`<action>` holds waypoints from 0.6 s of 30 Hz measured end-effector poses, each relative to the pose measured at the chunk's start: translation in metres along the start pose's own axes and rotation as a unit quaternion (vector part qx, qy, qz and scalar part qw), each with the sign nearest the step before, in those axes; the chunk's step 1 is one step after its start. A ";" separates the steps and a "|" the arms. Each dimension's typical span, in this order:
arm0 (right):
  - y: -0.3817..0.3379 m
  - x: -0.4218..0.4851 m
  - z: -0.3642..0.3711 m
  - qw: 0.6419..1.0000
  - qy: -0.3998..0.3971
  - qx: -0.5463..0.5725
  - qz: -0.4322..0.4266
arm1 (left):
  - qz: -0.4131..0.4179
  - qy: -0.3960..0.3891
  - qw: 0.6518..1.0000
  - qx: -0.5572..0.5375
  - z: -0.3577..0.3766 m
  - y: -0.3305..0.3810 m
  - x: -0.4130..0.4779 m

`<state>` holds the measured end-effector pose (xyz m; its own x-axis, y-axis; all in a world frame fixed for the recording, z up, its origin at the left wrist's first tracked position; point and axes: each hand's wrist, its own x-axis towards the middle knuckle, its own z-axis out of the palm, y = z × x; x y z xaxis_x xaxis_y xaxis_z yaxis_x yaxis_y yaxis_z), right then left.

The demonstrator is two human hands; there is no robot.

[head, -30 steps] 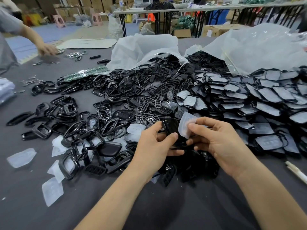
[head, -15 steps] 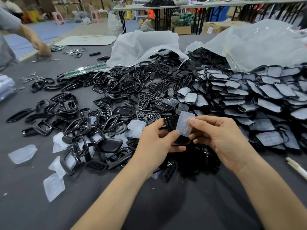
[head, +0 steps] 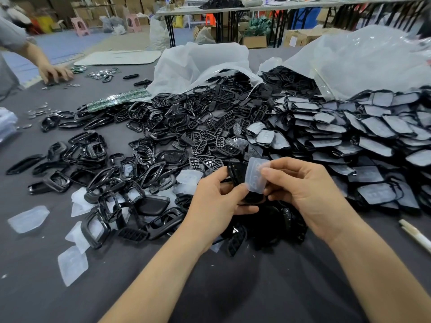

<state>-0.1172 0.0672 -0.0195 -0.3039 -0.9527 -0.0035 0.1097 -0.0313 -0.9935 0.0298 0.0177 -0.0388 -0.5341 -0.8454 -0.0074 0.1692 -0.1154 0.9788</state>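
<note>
Fitting translucent button pad [head: 255,177] onto black key-fob shell [head: 236,174] | left hand [head: 217,199] is gripping the shell | right hand [head: 305,190] is pinching the pad, leaning against the shell just right of the left grip | next move, likely: aligning the pad, pressing it flat.

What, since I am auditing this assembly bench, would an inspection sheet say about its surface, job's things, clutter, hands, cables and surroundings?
Surface: dark grey table, largely covered with parts.
Job's things: clear pad set against a black shell, both held above the table.
Clutter: heap of black frames; rows of padded shells at the right; loose pads at the left; green circuit boards; white bags; white stick.
Hands: left hand grips the black shell; right hand pinches the clear pad.
Cables: nothing seen.
Surroundings: another person's hand at the far left; folding tables and cardboard boxes behind.
</note>
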 end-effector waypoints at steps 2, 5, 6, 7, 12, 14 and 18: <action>0.000 0.000 0.001 1.000 -0.001 -0.001 -0.002 | 0.000 -0.002 1.000 0.000 0.000 0.000 0.000; 0.002 0.001 0.000 1.000 -0.001 -0.012 -0.003 | 0.000 -0.001 1.000 -0.002 0.000 0.000 0.000; 0.003 0.001 0.000 1.000 -0.003 -0.017 -0.004 | -0.001 -0.001 1.000 -0.002 0.000 0.000 0.000; 0.003 0.001 0.000 1.000 -0.006 -0.020 -0.006 | -0.001 -0.003 1.000 -0.002 0.001 0.000 0.000; 0.003 0.000 0.000 1.000 -0.004 -0.016 -0.005 | -0.002 -0.005 1.000 0.000 0.001 0.000 0.000; 0.003 0.000 0.000 1.000 0.001 -0.018 -0.004 | -0.002 -0.005 1.000 0.003 0.001 0.000 0.000; 0.003 0.001 0.000 0.999 0.012 -0.034 -0.015 | -0.001 -0.003 1.000 0.007 0.000 -0.001 0.000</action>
<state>-0.1168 0.0659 -0.0228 -0.3297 -0.9438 0.0246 0.0360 -0.0386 -0.9986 0.0295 0.0176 -0.0395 -0.5399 -0.8417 -0.0071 0.1573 -0.1092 0.9815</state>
